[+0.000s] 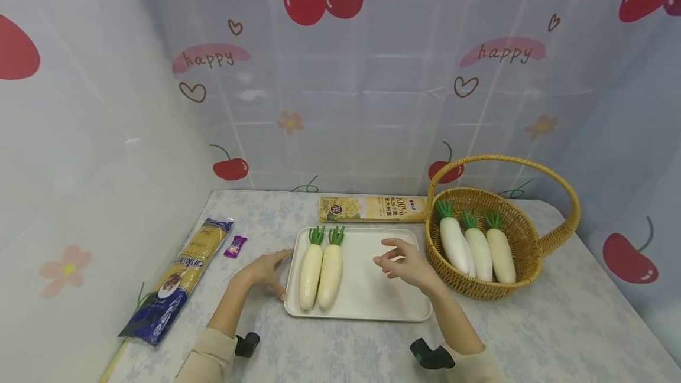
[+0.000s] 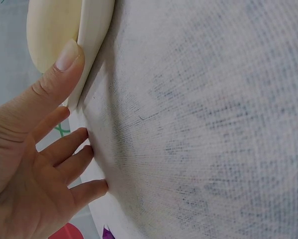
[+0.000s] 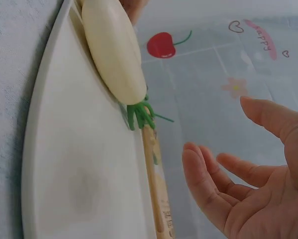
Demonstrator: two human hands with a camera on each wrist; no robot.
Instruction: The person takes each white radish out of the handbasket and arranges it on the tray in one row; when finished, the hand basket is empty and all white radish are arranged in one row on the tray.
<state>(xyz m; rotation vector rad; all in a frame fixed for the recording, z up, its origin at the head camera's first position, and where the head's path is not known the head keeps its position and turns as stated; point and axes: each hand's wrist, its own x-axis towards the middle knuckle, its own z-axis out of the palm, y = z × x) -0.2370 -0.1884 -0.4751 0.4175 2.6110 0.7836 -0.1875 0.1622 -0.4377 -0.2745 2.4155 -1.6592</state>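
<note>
Two white radishes with green tops lie side by side at the left of a white tray [image 1: 378, 306]; the nearer to the middle is one radish [image 1: 331, 276], the outer one the other radish [image 1: 310, 279]. My left hand [image 1: 264, 272] rests at the tray's left edge, fingers spread and relaxed, its thumb at the rim in the left wrist view. Over the tray's right half hovers my right hand [image 1: 407, 265], holding nothing, its fingers loosely bent and thumb apart. Right of it stands a wicker basket [image 1: 479, 291] with three radishes [image 1: 481, 253] inside, tops toward the back.
Behind the tray lies a yellow pasta pack [image 1: 372, 209], close to the basket. On the left are a blue and gold pasta bag [image 1: 178, 279] and a small purple wrapped candy [image 1: 235, 247]. A printed curtain [image 1: 346, 75] rises behind the table. The basket's tall handle [image 1: 500, 158] arches above it.
</note>
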